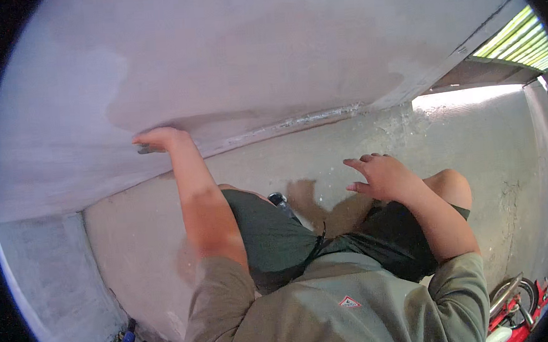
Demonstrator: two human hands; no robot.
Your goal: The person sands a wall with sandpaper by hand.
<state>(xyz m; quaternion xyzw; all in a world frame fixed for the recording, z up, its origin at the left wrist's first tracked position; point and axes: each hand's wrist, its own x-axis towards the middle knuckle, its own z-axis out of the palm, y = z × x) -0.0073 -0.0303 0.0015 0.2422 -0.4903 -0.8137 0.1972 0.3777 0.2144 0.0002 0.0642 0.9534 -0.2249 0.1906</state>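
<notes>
Left hand (161, 139), left of centre in the frame, is at the wall (217, 55) filling the upper part, by the lower left of its darker patch (293, 69) — whether it touches or grips anything, I cannot tell. Its flattened pose probably suits the wall's plane. Right of centre, the right hand (384, 177) spreads wide with nothing held — its forearm (443, 223) crosses the leg, perhaps for balance, above the floor (261, 165).

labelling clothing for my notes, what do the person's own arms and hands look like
The left arm and right arm wear loose, olive-grey fabric short sleeves. The left hand and right hand are bare, without visible gloves or watches; the right fingertips look smudged.
</notes>
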